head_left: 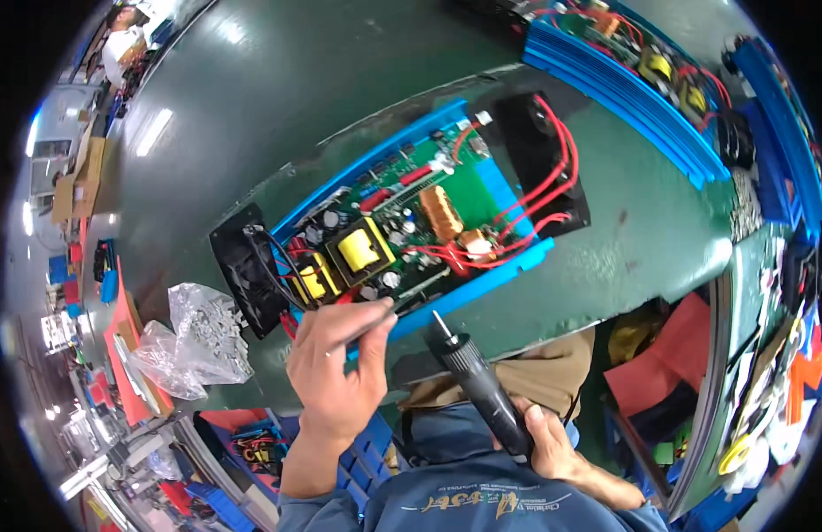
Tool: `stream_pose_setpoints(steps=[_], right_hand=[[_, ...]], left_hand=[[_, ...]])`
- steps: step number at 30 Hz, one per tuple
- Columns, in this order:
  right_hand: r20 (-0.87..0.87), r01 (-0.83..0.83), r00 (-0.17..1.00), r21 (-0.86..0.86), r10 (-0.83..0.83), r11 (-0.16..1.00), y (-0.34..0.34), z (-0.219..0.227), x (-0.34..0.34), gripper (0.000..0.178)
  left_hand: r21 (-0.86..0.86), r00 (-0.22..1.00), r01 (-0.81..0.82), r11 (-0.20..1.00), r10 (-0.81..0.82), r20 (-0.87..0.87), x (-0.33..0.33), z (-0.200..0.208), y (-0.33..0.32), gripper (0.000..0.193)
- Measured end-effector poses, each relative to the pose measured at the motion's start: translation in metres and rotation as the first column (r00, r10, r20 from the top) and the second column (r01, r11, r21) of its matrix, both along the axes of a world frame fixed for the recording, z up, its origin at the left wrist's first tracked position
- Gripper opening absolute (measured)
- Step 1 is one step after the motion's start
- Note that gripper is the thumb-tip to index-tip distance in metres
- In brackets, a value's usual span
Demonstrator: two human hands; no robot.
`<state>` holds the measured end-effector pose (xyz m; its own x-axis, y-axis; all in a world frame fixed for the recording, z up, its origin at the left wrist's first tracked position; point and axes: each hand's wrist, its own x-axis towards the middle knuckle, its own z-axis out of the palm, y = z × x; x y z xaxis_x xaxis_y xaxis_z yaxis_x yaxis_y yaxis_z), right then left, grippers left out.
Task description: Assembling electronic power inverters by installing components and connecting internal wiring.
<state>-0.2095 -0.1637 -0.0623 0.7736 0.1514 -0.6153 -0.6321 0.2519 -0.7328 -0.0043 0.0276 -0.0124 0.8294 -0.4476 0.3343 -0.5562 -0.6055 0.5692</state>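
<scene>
In front of me lies an opened power inverter, its blue metal housing (380, 152) set slantwise on the bench. Inside is a green circuit board (469, 191) with yellow-wound transformers (359, 250), a copper coil (440, 213) and red wires (562, 164). My left hand (340, 368) is at the near left edge of the housing, fingers pinched together on a thin, dark, slender piece whose kind I cannot make out. My right hand (553, 443) grips a black electric screwdriver (482, 386) by its lower body. The bit points up toward the housing's near wall, apart from it.
Black end plates (245, 270) lie at both ends of the housing. A clear plastic bag (203, 332) of small metal parts sits at the left. More blue housings (624, 97) with boards stand at the far right. The bench's near edge runs just before my body.
</scene>
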Motion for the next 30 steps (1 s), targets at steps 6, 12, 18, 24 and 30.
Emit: stream_pose_setpoints(steps=[6,12,18,24,30], right_hand=[[-0.140,-0.027,0.989,0.169,0.051,0.985,-0.007,0.016,0.012,0.086],[-0.304,0.065,0.951,0.389,0.061,0.919,-0.006,0.022,0.017,0.104],[-0.145,0.034,0.989,0.366,0.021,0.930,-0.002,0.005,0.005,0.094],[-0.143,-0.003,0.988,0.335,0.054,0.942,-0.005,0.011,0.008,0.073],[-0.178,0.021,0.983,0.366,0.048,0.930,-0.005,0.004,0.001,0.064]], left_hand=[[-0.095,0.995,0.095,0.991,-0.098,-0.034,0.011,-0.002,0.012,0.026],[-0.088,0.991,0.125,0.988,-0.129,-0.042,0.015,0.000,0.011,0.026],[-0.071,0.982,0.189,0.979,-0.188,0.028,0.017,-0.005,0.017,0.037],[-0.066,0.987,0.158,0.985,-0.159,-0.003,0.012,-0.001,0.009,0.025],[-0.186,0.991,0.133,0.974,-0.129,0.032,0.007,-0.011,0.014,0.018]])
